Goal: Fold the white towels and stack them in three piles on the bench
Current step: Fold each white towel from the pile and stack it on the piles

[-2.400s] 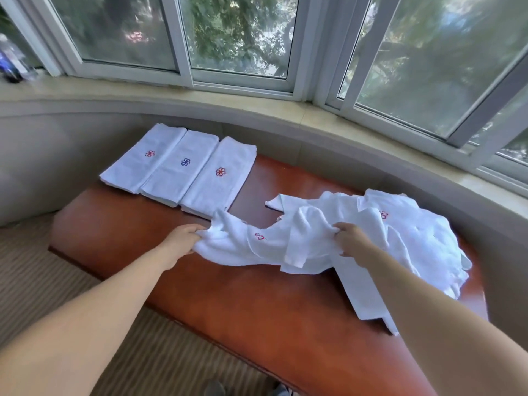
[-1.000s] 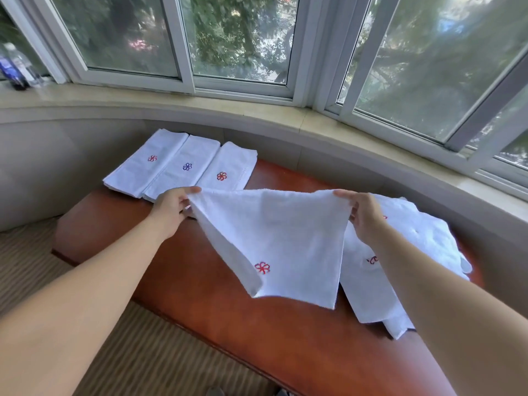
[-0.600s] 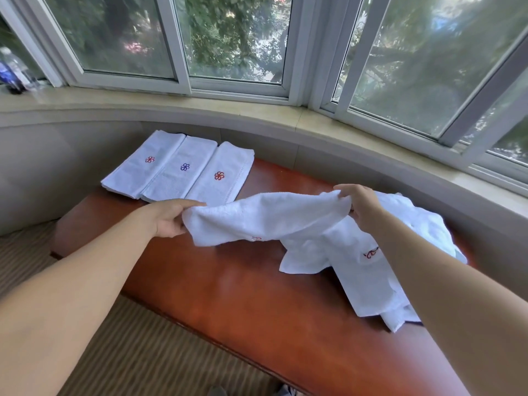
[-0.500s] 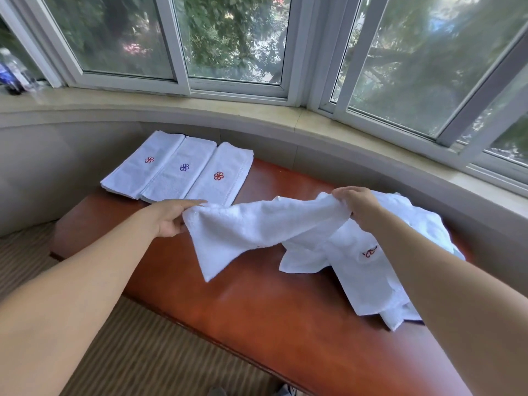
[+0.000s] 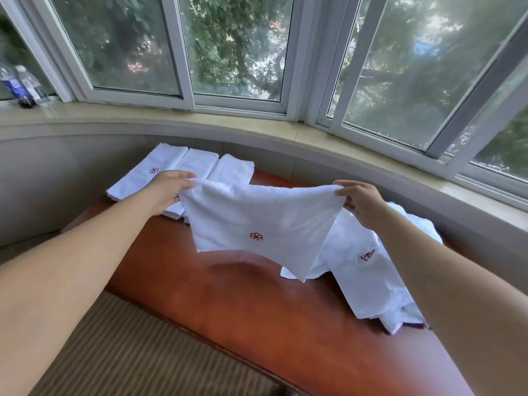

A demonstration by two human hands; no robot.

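White towel (image 5: 265, 221), red flower emblem, no legible writing, held by both hands.

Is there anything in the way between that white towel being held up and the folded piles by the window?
Nothing visible. The white towel hangs from both hands above bare red-brown bench; the folded piles lie just beyond the left hand.

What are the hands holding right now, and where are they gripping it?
A white towel, pinched at its two top corners: left hand on one, right hand on the other.
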